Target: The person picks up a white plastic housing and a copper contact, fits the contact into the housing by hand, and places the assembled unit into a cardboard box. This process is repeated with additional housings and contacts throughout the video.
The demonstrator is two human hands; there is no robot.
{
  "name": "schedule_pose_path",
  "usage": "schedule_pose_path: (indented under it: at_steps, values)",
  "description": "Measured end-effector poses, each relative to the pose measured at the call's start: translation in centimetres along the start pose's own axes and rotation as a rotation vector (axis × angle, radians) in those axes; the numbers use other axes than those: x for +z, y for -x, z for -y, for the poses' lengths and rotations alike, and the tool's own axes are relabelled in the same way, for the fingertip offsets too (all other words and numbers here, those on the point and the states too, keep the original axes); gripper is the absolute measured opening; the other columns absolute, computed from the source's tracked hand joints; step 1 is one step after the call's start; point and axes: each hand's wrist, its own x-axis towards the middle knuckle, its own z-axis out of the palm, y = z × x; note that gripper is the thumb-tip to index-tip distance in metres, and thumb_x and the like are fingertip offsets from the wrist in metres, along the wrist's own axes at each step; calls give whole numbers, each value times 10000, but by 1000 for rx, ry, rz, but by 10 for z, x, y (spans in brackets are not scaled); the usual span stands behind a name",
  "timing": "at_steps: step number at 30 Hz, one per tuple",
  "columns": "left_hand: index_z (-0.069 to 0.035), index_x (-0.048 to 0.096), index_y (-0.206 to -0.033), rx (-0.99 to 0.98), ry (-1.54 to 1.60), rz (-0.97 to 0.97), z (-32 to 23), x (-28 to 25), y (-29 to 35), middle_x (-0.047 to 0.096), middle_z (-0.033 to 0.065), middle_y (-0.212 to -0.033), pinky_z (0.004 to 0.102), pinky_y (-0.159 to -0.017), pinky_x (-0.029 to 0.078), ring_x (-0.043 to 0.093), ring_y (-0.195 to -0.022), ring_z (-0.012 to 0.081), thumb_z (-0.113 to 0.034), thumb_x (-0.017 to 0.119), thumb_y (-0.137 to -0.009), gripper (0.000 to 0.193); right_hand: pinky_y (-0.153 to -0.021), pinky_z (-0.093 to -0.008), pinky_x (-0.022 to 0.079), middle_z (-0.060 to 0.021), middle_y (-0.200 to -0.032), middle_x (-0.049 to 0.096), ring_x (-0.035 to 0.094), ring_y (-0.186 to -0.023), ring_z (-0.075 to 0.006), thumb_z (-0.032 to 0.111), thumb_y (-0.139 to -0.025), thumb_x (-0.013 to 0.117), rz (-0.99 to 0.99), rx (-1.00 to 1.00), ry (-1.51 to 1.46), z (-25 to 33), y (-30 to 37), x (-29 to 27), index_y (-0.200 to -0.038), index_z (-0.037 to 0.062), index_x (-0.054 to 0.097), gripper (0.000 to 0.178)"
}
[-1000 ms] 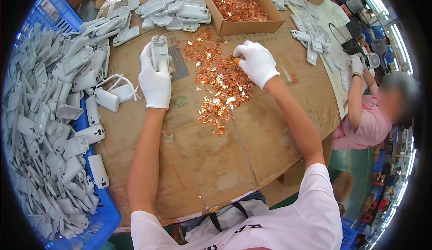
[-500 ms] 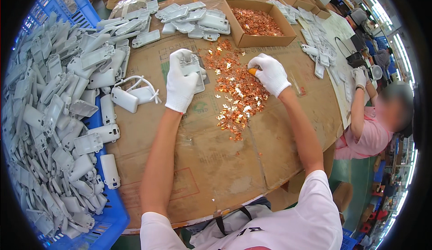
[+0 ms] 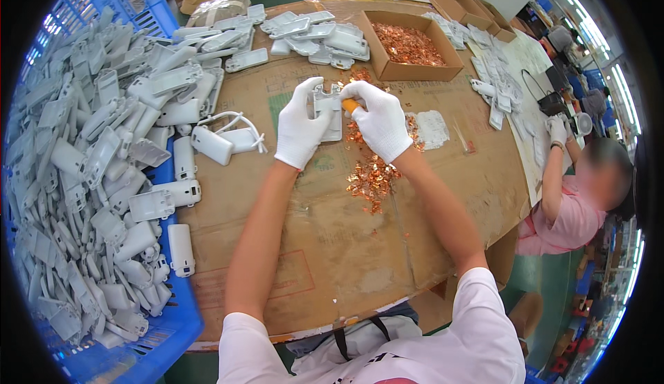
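Note:
My left hand (image 3: 302, 129), in a white knit glove, grips a light grey plastic casing (image 3: 333, 126) by its left side, thumb across its face. At the casing's upper end is my right hand (image 3: 382, 126), also gloved. Its fingers are closed round a short orange handle (image 3: 350, 106); the working end of this tool is hidden. Whether it touches the casing I cannot tell. Below and behind my right hand lies a loose heap of small copper-coloured metal pieces (image 3: 372, 182), partly covered by the hand.
A blue crate (image 3: 181, 318) heaped with grey casings (image 3: 104, 169) fills the left side. Further casings (image 3: 321, 34) and a cardboard box (image 3: 422, 71) of copper pieces stand at the table's far side. A white patch (image 3: 432, 130) marks the cardboard. Another person (image 3: 564, 200) works at right.
My right hand has moved left from the copper pieces to the casing's upper end, with the orange handle still in it. My left hand keeps hold of the casing. The view has shifted slightly.

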Motion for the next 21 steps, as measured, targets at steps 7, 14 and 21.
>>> schedule_pose_path:
  at_steps: [7, 14, 21]
  values:
    - [-78, 668, -1157, 111, -157, -33, -8, 3, 1, 687, 155, -1070, 391, -864, 545, 680, -987, 327, -77, 624, -777, 383, -737, -358, 540, -148, -922, 692, 695, -811, -283, 13, -845, 657, 10, 59, 137, 5, 21, -4, -993, 36, 643, 151]
    - [-136, 666, -998, 439, -670, -332, -47, -12, 17, 600, 57, -933, 427, -698, 493, 597, -846, 272, -183, 684, -773, 231, -693, -280, 507, -90, -878, 677, 615, -711, -157, -70, -807, 656, -58, 39, 23, 20, 72, -14, -1011, 25, 657, 224]
    - [-78, 583, -1117, -337, -1141, -393, -60, -103, 18, 630, 170, -1019, 460, -760, 563, 671, -941, 342, -334, 618, -913, 330, -715, -247, 522, -57, -894, 656, 633, -806, -104, -130, -844, 608, 109, 126, -146, 63, 126, -41, -965, -16, 661, 175]
